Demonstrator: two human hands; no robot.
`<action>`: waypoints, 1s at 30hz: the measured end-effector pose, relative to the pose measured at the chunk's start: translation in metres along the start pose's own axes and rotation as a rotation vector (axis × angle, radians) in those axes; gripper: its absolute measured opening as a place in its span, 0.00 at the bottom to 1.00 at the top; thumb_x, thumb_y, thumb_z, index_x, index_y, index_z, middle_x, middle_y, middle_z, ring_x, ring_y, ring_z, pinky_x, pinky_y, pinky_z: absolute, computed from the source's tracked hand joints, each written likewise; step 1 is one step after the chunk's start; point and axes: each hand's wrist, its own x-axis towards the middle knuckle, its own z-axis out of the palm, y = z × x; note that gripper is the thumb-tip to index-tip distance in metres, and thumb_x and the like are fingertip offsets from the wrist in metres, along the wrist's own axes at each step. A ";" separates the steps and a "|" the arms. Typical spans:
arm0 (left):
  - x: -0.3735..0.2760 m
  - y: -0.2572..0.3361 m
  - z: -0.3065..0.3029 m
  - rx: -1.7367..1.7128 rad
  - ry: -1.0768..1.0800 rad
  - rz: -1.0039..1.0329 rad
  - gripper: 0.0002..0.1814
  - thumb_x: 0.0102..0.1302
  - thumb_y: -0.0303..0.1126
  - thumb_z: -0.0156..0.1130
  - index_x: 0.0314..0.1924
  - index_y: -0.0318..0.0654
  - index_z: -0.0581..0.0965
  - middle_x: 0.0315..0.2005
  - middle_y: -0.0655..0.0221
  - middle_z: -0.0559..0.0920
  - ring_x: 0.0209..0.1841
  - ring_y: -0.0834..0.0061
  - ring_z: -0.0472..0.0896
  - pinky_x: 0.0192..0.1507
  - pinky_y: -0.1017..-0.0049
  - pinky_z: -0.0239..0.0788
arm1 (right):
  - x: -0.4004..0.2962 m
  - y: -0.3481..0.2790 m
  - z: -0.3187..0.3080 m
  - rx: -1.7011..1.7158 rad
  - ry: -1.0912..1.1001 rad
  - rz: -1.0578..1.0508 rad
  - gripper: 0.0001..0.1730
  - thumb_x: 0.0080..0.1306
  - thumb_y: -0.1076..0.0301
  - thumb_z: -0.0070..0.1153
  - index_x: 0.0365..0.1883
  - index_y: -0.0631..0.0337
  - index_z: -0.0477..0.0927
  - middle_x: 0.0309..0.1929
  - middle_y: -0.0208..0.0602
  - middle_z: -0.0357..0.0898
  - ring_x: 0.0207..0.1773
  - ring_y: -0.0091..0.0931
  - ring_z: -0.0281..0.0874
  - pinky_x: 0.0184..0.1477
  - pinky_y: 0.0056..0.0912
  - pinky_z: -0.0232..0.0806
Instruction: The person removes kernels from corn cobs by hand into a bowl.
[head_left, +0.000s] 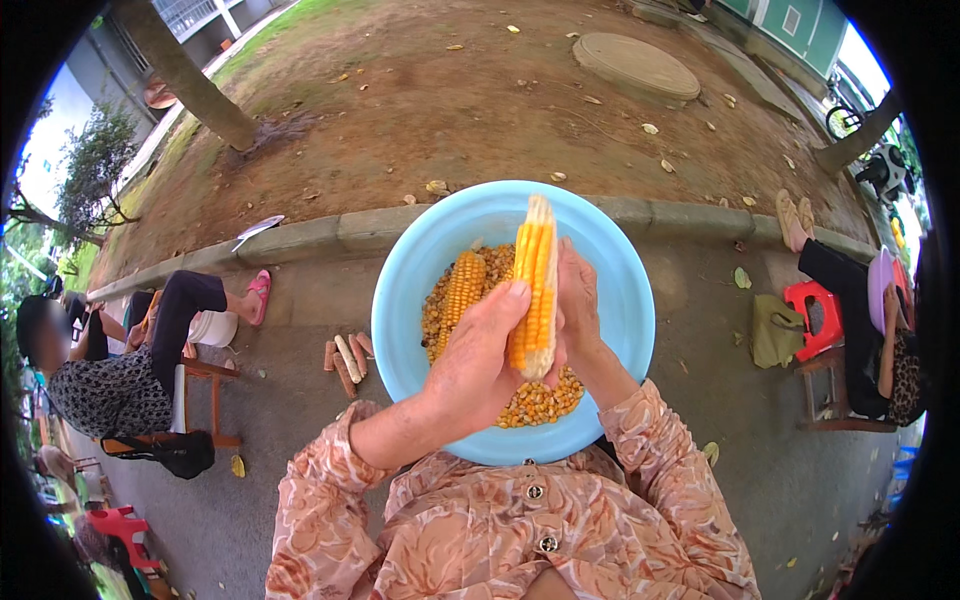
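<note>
A partly shelled corn cob (534, 289) stands nearly upright between my hands, with rows of yellow kernels left and bare pale cob at its tip, base and right side. My left hand (480, 352) grips it from the left, thumb lying on the kernels. Against the cob's right side rests my right hand (577, 304), its fingers partly hidden behind the cob. Below them a light blue plastic basin (405, 247) sits against my lap. It holds loose corn kernels (541, 405) and a whole ear of corn (463, 289), left of the held cob.
Several bare corncobs (347, 364) lie on the pavement left of the basin. A concrete curb (300, 241) runs ahead, with dirt and a round cover (636, 67) beyond. Seated people flank me on both sides. A green bag (775, 330) and red stool (817, 319) stand right.
</note>
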 end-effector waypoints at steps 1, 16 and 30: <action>0.005 0.006 0.002 0.045 -0.039 0.036 0.20 0.72 0.45 0.41 0.48 0.34 0.69 0.32 0.66 0.75 0.30 0.74 0.75 0.30 0.74 0.68 | -0.003 0.000 0.002 0.133 0.075 0.092 0.22 0.73 0.56 0.35 0.35 0.65 0.74 0.23 0.29 0.72 0.26 0.18 0.69 0.31 0.20 0.65; 0.035 -0.058 -0.039 -0.052 0.336 0.233 0.14 0.70 0.42 0.41 0.42 0.38 0.68 0.29 0.68 0.73 0.27 0.75 0.74 0.29 0.74 0.65 | 0.035 -0.041 0.007 -0.223 -0.270 0.087 0.11 0.67 0.63 0.47 0.35 0.63 0.74 0.20 0.23 0.64 0.18 0.15 0.58 0.18 0.18 0.50; 0.031 -0.071 -0.031 0.393 0.453 0.567 0.16 0.72 0.42 0.36 0.47 0.38 0.67 0.30 0.71 0.73 0.26 0.83 0.71 0.28 0.81 0.65 | 0.009 -0.005 0.006 -0.332 -0.294 -0.470 0.18 0.72 0.58 0.43 0.33 0.65 0.76 0.21 0.20 0.68 0.23 0.11 0.60 0.24 0.15 0.54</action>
